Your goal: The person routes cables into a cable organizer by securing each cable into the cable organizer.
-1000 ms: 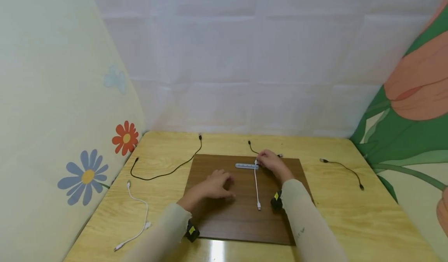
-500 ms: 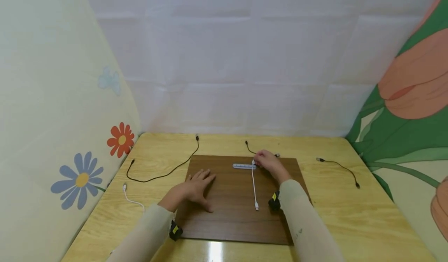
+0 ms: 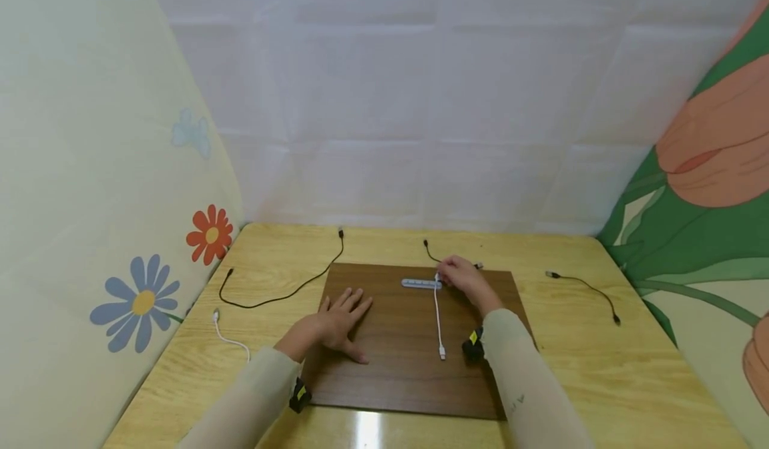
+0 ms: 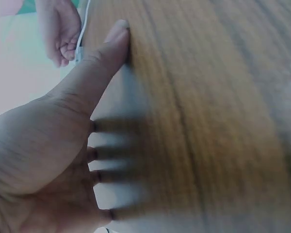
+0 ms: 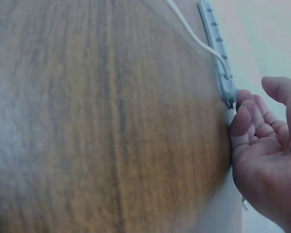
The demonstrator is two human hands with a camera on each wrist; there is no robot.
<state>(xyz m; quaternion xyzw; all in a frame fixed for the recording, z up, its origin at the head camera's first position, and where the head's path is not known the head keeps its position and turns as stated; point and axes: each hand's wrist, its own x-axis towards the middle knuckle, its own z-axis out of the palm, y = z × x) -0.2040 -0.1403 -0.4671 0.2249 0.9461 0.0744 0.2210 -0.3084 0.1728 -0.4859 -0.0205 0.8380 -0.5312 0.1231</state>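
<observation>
My left hand [image 3: 338, 325] lies flat with spread fingers on the left part of the brown wood-grain board [image 3: 396, 382]. In the left wrist view its thumb [image 4: 104, 58] stretches over the board. At the board's far side my right hand [image 3: 461, 275] pinches the upper end of a white USB cable [image 3: 438, 322], right at the end of a light-blue cable clip strip [image 3: 414, 283]. The cable enters the strip's end slot in the right wrist view, and curled fingers [image 5: 242, 126] partly hide what lies beyond. Its USB plug [image 3: 442, 353] points toward me on the board.
A long black cable [image 3: 258, 305] curves left of the board. A white cable [image 3: 225, 339] beside it is partly behind my left sleeve. Behind the board lies a short black cable [image 3: 429, 254], partly hidden by my right hand; another black cable [image 3: 591, 287] lies at right.
My left hand has moved left from over the middle of the board and flattened out on it with spread fingers. My right hand stays at the strip's right end.
</observation>
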